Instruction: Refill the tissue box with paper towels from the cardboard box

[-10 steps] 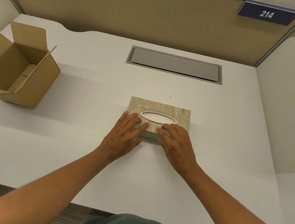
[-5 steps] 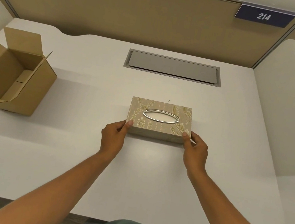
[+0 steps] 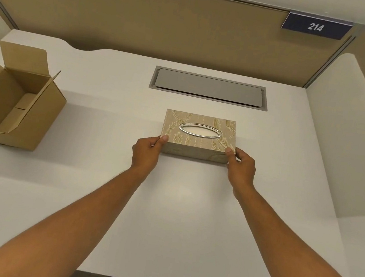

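Observation:
A beige floral tissue box [image 3: 202, 122] with a silver oval slot on top sits in the middle of the white desk [image 3: 100, 197]. My left hand [image 3: 146, 151] grips its near left corner, thumb on the top edge. My right hand [image 3: 241, 165] holds the near right corner the same way. Pale paper shows inside the oval slot. An open brown cardboard box [image 3: 18, 104] stands at the desk's left edge, flaps up; the inside that I can see shows only bare cardboard.
A grey cable hatch [image 3: 208, 87] is set into the desk behind the tissue box. Tan partition panels close off the back, with a blue "214" sign [image 3: 314, 27] at upper right. A white side panel [image 3: 346, 147] borders the right.
One second ago both hands lay flat on the tissue box's top near edge. They have since slid apart to its two near corners and grip it there.

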{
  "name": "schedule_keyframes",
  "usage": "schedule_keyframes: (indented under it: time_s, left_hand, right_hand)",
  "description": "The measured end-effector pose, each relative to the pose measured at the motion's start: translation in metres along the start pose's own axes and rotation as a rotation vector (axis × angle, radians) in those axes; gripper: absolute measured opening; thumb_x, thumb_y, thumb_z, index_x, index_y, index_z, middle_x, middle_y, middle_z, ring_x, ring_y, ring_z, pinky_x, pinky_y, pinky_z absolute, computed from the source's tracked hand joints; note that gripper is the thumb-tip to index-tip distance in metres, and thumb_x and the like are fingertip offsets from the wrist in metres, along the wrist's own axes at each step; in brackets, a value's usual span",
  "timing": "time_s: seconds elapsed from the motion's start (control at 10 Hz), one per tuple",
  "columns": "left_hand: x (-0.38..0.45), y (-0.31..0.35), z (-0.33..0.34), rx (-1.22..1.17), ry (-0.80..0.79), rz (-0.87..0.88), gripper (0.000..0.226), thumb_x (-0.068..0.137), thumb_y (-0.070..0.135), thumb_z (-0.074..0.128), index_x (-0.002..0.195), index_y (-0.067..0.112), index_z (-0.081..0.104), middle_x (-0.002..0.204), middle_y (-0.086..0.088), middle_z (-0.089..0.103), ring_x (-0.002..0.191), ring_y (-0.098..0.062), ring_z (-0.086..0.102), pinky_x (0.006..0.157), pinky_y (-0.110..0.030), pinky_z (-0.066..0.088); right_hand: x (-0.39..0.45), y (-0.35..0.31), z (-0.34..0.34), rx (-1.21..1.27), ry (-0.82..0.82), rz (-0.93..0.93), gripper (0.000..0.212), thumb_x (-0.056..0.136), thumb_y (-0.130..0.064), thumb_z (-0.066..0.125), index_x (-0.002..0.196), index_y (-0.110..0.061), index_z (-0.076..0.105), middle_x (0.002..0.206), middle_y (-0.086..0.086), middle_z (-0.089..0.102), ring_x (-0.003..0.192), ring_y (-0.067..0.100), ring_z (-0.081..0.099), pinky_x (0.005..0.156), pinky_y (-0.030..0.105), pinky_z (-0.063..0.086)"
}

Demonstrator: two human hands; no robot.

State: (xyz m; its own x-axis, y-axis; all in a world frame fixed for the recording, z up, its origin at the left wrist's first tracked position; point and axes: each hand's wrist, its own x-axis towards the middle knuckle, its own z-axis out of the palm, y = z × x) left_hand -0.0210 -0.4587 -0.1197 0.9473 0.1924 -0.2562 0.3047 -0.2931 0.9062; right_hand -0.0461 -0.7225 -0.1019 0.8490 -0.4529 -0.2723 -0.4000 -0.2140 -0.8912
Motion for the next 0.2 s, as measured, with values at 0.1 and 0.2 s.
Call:
schedule_keyframes:
  time_s: [0.1,0.2]
  left_hand:
    - [0.0056,-0.0015,0.0000,-0.010,-0.006,-0.006,0.045,0.100,0.057,0.066,0.084,0.016,0.075,0.087,-0.004,0.057,0.084,-0.018,0.054,0.096,-0.043,0.057]
    - [0.0019,0.0027,-0.0018,-0.018,0.003,0.006,0.045,0.099,0.057,0.067,0.100,0.016,0.085,0.089,0.000,0.068,0.088,-0.020,0.061,0.097,-0.042,0.057]
  right_hand:
    - [0.0021,0.0016,-0.0002,-0.011,0.001,-0.016,0.042,0.100,-0.044,0.064,0.133,-0.019,0.072,0.122,0.004,0.077,0.095,0.022,0.066,0.097,0.049,0.055]
    - [0.0013,0.0009,-0.0003,-0.035,0.001,-0.018,0.045,0.101,-0.045,0.063,0.136,-0.017,0.069,0.126,0.006,0.075,0.101,0.021,0.065,0.094,0.042,0.052]
